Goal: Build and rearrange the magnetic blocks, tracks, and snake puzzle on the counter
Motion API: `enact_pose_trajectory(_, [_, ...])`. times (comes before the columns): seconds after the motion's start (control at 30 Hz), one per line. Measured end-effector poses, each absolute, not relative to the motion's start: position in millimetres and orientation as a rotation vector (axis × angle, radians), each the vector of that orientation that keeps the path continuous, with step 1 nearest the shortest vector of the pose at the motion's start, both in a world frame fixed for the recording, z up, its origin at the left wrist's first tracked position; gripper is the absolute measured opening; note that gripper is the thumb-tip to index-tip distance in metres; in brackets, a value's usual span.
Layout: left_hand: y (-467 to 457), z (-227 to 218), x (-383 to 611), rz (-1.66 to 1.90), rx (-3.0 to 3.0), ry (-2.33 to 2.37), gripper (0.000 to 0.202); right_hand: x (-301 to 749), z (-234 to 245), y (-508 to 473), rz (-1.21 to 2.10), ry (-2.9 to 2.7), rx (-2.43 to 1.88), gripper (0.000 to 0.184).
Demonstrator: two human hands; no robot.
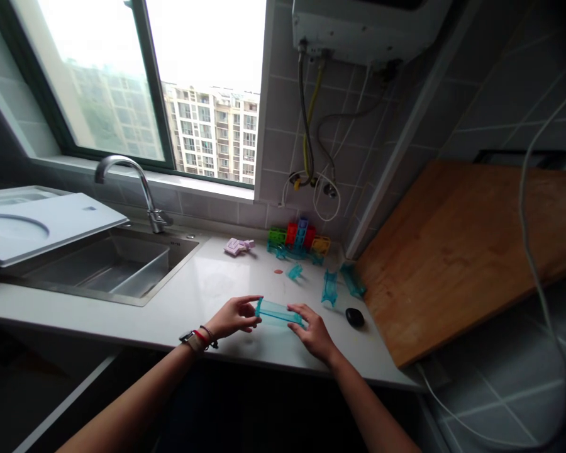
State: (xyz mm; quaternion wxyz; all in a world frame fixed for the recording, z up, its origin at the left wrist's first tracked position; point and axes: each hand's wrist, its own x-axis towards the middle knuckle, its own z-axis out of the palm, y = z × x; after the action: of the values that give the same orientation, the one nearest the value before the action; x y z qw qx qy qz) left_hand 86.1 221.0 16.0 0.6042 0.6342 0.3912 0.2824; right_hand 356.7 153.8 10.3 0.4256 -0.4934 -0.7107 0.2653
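Observation:
A long translucent teal plastic track piece (pixel 277 312) is held just above the white countertop (pixel 207 296), one end in each of my hands. My left hand (pixel 234 316) pinches its left end between thumb and fingers; that wrist wears a watch and red and black bands. My right hand (pixel 315 330) grips the right end with curled fingers. More teal pieces (pixel 330 287) lie beyond, one small one (pixel 294 271) nearer the wall. A cluster of coloured plastic blocks (pixel 298 239) stands against the tiled wall, with a pale pink piece (pixel 238 246) to its left.
A steel sink (pixel 104 267) with a curved tap (pixel 144 189) sits at left, a white board (pixel 42 223) lying partly over it. A small black object (pixel 355 317) rests beside a large wooden board (pixel 457 251) leaning at right. Hoses and cables hang from a wall heater (pixel 368 28).

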Motion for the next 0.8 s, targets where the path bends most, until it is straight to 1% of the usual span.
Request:
enact_pose_trajectory(0.23, [232,-4,79,0.596,1.62,0.863,0.076,366,3,163,0.727,-1.862,-1.256,0.041])
enact_pose_trajectory(0.4, [239,-12,77,0.574,1.782,0.891,0.068,373,2,165,0.765,-1.897,-1.275,0.043])
enact_pose_trajectory(0.47, [242,-12,77,0.544,1.837,0.904,0.062,377,1,165,0.758,-1.895,-1.302,0.044])
enact_pose_trajectory(0.57, [245,-10,80,0.49,1.907,0.912,0.057,385,0,165,0.749,-1.893,-1.353,0.052])
enact_pose_trajectory(0.67, [249,-5,84,0.43,1.964,0.894,0.056,392,1,165,0.744,-1.919,-1.384,0.058])
enact_pose_trajectory(0.8, [252,4,87,0.365,2.034,0.877,0.055,397,3,165,0.715,-1.971,-1.392,0.06])
